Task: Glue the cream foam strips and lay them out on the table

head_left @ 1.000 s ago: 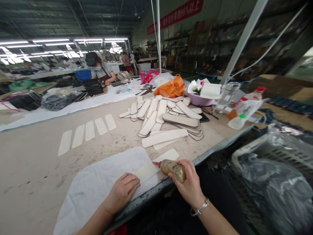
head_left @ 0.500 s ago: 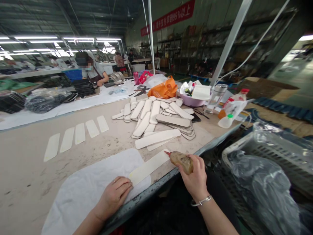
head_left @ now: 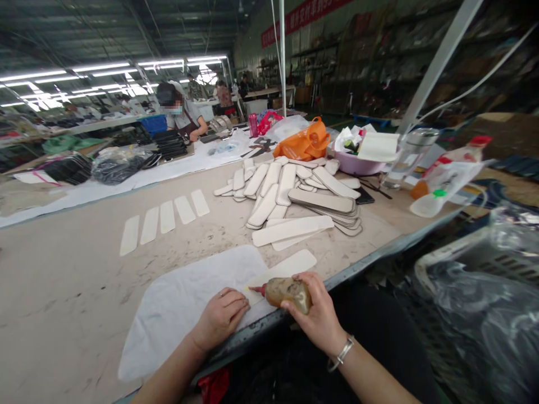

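Observation:
My right hand (head_left: pixel 315 306) is closed around a squeeze bottle (head_left: pixel 286 294) of brownish fluid, tilted on its side. Its red nozzle points left, at the near end of a cream strip (head_left: pixel 290 266). That strip lies flat, partly over a white cloth (head_left: pixel 189 297); the bottle hides some of it. My left hand (head_left: pixel 225 317) rests at the strip's near end, fingers together and bent over it, holding it down; the thumb is hidden. Beyond, longer pale strips (head_left: pixel 292 230) lie before a heap of rounded, dark-edged pieces (head_left: pixel 269 191).
Several short cream strips (head_left: pixel 167 217) lie in a row at left. Behind the heap are an orange bag (head_left: pixel 303 143), a lilac basin (head_left: pixel 357 164) and a clear drinking bottle (head_left: pixel 410 157). A plastic-lined crate (head_left: pixel 446 269) stands at right. A co-worker (head_left: pixel 181 115) sits across the table.
My right hand has brought the bottle leftward along the strip, from its far end to its near end. My left hand stays at the near end. The view has turned left.

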Demonstrator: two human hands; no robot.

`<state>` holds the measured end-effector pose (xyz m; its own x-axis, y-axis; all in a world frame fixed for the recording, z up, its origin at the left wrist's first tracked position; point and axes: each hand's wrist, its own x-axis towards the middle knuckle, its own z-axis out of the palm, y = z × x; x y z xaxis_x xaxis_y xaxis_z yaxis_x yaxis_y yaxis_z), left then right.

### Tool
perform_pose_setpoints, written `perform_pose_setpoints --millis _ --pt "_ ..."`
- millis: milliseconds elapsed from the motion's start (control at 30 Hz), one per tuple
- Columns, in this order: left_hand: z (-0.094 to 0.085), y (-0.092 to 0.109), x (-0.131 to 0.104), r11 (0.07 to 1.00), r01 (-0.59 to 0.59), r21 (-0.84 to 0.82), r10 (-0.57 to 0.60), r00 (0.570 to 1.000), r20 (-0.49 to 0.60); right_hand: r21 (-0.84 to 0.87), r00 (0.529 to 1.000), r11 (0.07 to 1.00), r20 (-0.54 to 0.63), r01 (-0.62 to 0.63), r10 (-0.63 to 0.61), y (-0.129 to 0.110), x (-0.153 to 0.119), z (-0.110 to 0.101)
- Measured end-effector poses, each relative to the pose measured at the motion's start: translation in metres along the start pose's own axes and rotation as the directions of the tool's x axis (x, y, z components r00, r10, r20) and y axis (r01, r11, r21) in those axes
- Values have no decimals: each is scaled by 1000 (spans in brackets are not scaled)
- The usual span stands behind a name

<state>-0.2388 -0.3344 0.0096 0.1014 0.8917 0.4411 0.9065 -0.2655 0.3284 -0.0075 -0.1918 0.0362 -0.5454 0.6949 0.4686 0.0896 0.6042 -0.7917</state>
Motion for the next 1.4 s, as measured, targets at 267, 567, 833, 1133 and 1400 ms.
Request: perform_pose_setpoints --millis 267,567,833,1133,1400 --pt "-2 2 2 1000 23 12 -23 1000 13 6 998 1000 65 -3 2 -3 -8 -12" --pt "-1 -1 1 1000 5 -24 -5 1000 1 -228 991 973 -137 -45 14 13 -10 -51" --pt "-1 -1 5 998 19 -57 -19 1000 -4 -438 928 887 -370 -145 -31 30 -6 -82" --pt "-2 0 7 997 26 -68 -26 1000 7 -129 992 992 -126 4 -20 10 -3 -34" --pt "1 0 7 999 -2 -32 1 999 -33 -332 940 934 -341 -131 10 32 -2 -64"
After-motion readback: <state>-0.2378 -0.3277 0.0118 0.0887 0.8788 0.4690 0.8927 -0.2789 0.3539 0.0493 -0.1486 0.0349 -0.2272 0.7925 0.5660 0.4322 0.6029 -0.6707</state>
